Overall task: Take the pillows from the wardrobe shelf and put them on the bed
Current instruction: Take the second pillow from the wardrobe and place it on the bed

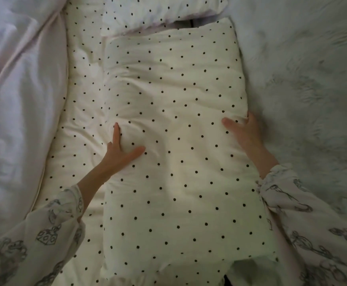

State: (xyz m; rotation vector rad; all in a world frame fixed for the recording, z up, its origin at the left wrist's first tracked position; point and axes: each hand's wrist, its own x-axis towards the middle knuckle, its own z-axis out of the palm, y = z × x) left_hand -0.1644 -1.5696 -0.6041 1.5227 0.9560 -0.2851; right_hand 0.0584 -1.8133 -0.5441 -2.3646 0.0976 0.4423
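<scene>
Pillow on the bed — left hand pressing spread-fingered, right hand clasping its edge — wants squaring, then a gentle release.

No readable text, label, brand, number or sign shows anywhere in view.

The one head-worn camera looks steeply down from close above the bed, facing forward over the person's outstretched arms.
</scene>
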